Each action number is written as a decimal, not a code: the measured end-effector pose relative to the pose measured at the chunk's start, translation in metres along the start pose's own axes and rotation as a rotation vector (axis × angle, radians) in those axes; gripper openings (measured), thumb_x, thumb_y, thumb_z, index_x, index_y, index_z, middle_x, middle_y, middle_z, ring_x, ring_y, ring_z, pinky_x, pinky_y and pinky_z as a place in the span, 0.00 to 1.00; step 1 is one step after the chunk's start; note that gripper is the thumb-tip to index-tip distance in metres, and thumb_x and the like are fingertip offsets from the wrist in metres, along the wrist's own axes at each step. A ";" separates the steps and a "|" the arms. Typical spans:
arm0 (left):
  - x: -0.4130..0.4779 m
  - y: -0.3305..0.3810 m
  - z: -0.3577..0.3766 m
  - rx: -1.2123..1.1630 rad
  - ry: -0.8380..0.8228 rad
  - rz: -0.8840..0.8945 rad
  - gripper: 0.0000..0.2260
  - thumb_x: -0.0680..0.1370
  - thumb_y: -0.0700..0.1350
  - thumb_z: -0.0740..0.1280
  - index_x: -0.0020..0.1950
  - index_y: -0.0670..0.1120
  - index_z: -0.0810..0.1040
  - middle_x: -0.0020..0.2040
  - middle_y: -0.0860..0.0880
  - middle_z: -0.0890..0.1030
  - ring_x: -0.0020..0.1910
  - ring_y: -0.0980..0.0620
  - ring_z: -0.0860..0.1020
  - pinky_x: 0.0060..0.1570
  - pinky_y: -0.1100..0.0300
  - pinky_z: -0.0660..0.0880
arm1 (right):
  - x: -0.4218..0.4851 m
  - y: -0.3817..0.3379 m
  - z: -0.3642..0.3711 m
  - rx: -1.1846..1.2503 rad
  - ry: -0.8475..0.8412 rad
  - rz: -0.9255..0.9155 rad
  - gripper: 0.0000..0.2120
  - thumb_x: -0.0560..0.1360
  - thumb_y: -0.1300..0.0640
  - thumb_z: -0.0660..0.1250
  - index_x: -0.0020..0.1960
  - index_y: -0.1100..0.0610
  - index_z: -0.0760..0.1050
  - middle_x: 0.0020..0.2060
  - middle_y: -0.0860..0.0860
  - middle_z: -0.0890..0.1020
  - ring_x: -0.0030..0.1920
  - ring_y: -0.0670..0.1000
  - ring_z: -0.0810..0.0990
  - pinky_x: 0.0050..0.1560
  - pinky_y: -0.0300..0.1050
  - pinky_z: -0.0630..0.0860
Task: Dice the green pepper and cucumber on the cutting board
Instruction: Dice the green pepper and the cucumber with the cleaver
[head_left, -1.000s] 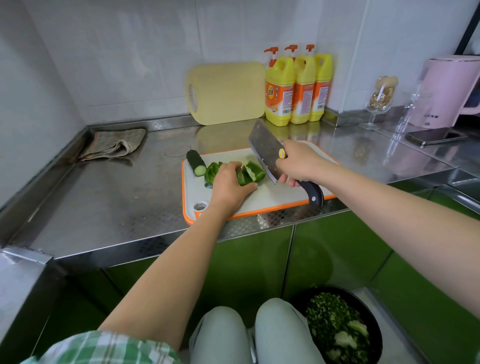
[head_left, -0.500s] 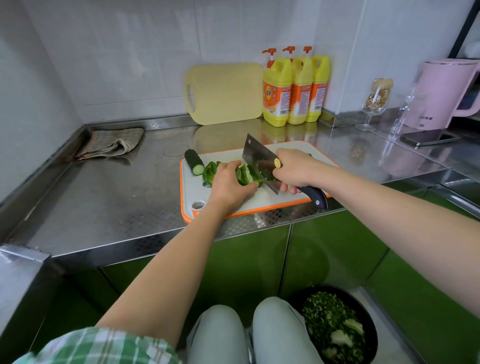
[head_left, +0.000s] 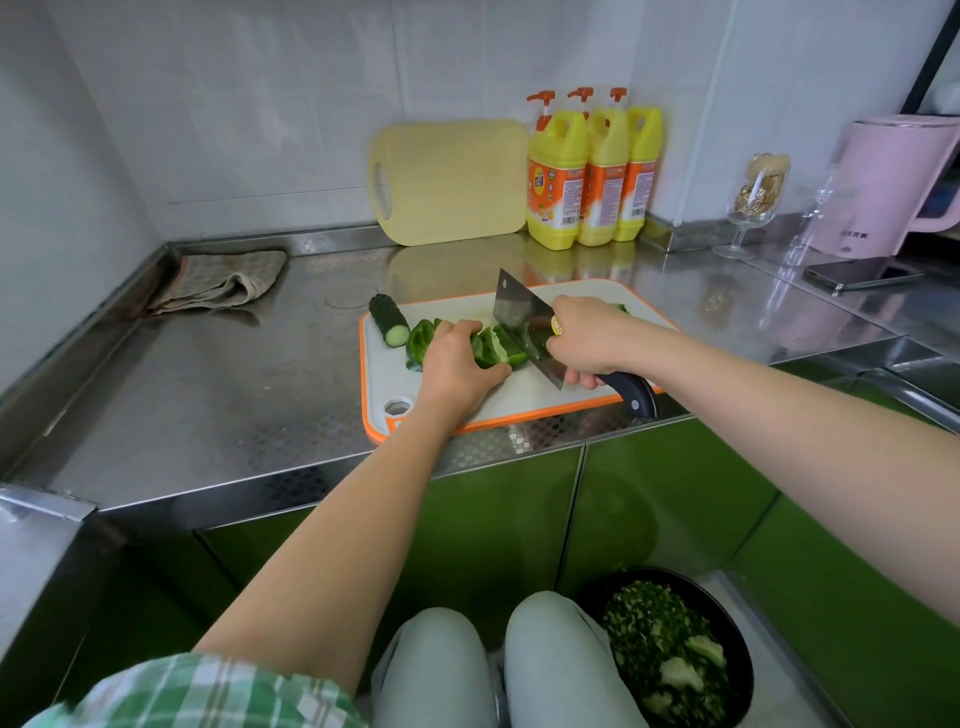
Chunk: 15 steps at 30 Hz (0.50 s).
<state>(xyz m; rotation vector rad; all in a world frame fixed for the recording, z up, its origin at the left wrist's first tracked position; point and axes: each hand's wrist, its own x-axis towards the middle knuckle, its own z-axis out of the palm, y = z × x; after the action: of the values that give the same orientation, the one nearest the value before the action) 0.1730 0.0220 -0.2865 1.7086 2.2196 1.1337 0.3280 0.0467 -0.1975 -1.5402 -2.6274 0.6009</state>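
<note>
A white cutting board (head_left: 524, 397) with an orange rim lies on the steel counter. Green pepper pieces (head_left: 493, 351) lie at its middle, and my left hand (head_left: 457, 364) holds them down with curled fingers. A dark cucumber piece (head_left: 388, 319) with a pale cut end sits at the board's far left corner. My right hand (head_left: 587, 338) grips the black handle of a cleaver (head_left: 524, 325), whose blade stands down in the pepper just right of my left fingers.
A folded cloth (head_left: 223, 280) lies at the back left. A yellow board (head_left: 449, 187) and three yellow detergent bottles (head_left: 592, 176) stand at the wall. A glass (head_left: 753, 202), phone (head_left: 862, 273) and pink kettle (head_left: 893, 187) are at the right. A black bowl (head_left: 670, 649) of chopped greens sits on the floor.
The cleaver came down from a raised position onto the pepper beside my left fingers. My left hand stayed on the pepper.
</note>
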 end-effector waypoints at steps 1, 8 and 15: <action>0.001 0.000 0.000 0.000 0.001 0.001 0.30 0.71 0.49 0.76 0.70 0.42 0.71 0.62 0.43 0.73 0.60 0.45 0.72 0.58 0.60 0.67 | -0.002 0.001 -0.001 -0.009 -0.010 0.001 0.09 0.77 0.67 0.53 0.54 0.68 0.70 0.39 0.62 0.83 0.25 0.51 0.76 0.20 0.34 0.67; 0.002 0.000 0.000 0.003 -0.011 0.006 0.31 0.71 0.49 0.76 0.70 0.42 0.71 0.62 0.43 0.73 0.60 0.45 0.73 0.59 0.59 0.66 | -0.001 0.004 -0.002 -0.019 -0.053 -0.010 0.09 0.78 0.67 0.52 0.51 0.67 0.70 0.30 0.57 0.79 0.25 0.50 0.75 0.17 0.30 0.62; 0.004 -0.002 0.000 -0.016 -0.014 -0.007 0.31 0.70 0.49 0.76 0.70 0.43 0.71 0.62 0.43 0.73 0.60 0.45 0.73 0.58 0.60 0.66 | 0.011 0.003 0.001 -0.067 -0.088 0.024 0.11 0.74 0.70 0.58 0.52 0.72 0.75 0.33 0.61 0.81 0.34 0.58 0.78 0.29 0.41 0.69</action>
<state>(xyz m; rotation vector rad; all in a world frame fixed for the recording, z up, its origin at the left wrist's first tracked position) 0.1706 0.0251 -0.2866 1.6961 2.2002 1.1313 0.3246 0.0574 -0.2016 -1.6019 -2.7234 0.6014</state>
